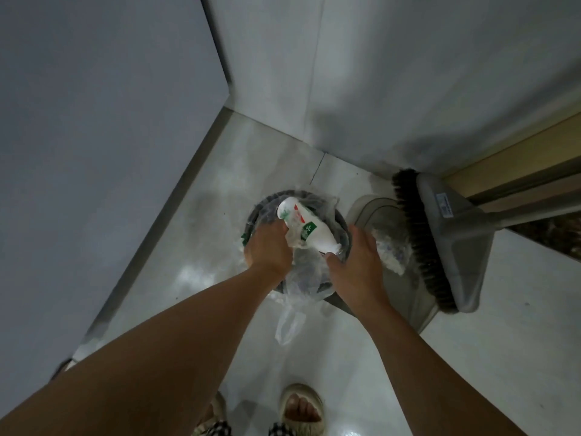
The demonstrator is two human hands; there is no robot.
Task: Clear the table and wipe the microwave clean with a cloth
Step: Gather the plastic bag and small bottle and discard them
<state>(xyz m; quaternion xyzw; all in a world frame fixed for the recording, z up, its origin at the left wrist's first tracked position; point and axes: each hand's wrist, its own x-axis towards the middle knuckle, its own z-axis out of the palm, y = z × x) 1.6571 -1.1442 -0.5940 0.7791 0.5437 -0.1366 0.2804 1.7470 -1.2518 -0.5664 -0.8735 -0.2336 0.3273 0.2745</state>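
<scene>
Both arms reach down, left hand [268,247] and right hand [358,262] curled

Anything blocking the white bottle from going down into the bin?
Yes. The white bottle lies across the bin mouth on bunched clear plastic bag. Left hand and right hand sit at the rim either side.
</scene>
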